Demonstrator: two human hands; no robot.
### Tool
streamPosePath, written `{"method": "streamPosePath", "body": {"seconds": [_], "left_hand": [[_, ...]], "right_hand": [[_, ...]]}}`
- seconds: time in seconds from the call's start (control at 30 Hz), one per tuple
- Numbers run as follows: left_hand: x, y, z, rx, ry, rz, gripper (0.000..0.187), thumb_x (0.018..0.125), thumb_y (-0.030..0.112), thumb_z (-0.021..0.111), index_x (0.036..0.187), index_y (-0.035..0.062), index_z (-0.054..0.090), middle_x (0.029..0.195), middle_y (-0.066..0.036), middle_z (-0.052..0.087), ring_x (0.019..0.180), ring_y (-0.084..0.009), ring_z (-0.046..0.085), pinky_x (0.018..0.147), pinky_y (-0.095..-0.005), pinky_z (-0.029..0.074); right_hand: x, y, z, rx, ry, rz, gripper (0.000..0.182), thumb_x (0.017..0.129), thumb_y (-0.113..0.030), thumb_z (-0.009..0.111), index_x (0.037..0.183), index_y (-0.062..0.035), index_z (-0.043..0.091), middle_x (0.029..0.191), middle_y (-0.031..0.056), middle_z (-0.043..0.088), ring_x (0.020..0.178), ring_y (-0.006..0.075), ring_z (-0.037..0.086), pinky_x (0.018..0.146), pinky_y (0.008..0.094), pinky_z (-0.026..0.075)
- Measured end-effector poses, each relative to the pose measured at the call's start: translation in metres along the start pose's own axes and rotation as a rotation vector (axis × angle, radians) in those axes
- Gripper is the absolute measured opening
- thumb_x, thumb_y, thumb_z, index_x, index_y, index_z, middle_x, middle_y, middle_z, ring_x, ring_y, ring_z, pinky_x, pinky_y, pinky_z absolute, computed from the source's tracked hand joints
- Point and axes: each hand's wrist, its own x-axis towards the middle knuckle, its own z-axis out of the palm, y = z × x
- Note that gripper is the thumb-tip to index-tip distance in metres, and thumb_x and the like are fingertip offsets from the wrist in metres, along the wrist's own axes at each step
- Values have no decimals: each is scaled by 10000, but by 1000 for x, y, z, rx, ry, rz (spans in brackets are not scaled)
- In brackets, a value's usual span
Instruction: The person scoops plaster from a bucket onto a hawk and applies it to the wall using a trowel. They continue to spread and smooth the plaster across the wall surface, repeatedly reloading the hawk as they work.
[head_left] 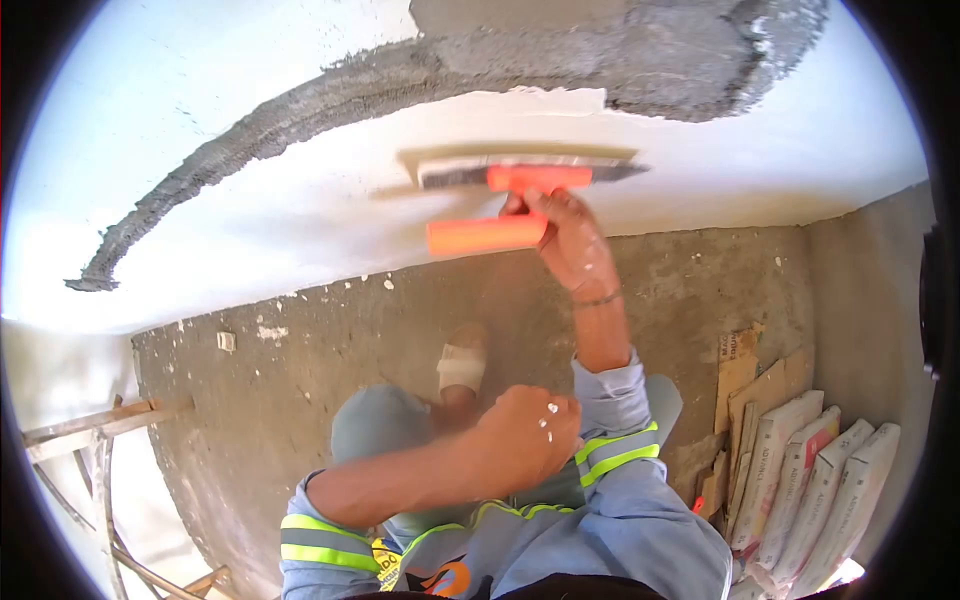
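My right hand [575, 240] grips the orange handle of a plastering trowel [487, 235]. The trowel's long, thin blade lies at the white wall [330, 220], just below a rough grey patch of bare cement [560, 65]. My left hand [530, 430] is closed in a fist across my body, close to my right sleeve. Its fingers face away from view, so anything inside them is hidden. White specks dot the backs of both hands.
Several printed bags [820, 480] lean by the right wall, beside cardboard sheets [755, 400]. A wooden frame [95, 450] stands at the left. White splatter marks the grey floor [270, 350], with a small pale block [227, 341] near the wall.
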Motion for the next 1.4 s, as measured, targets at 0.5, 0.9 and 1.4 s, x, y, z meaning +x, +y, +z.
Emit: {"method": "streamPosePath", "body": {"seconds": [0.5,0.9,1.4], "left_hand": [[17,13,2,-97,-70,99,353,900,339,587,838,-8,603,697,-193,629,693,-386,662,594,-483,522],[-44,11,-48,-319,-54,-94,287,941,353,561,939,67,562,836,-148,629,849,-376,626,678,-495,495],[-44,0,-47,-385,173,18,246,911,293,628,1042,84,626,890,-112,663,785,-299,654,669,-410,517]], "right_hand": [[-135,-10,-71,-557,482,-86,291,931,-160,658,1179,-19,603,1064,47,669,923,211,654,830,332,518],[-23,-18,9,-890,861,-715,233,825,-137,778,977,3,670,881,79,681,786,137,619,741,281,503],[-21,100,112,-1203,335,-426,145,793,-194,720,914,-125,678,870,114,637,816,316,626,722,420,515]]}}
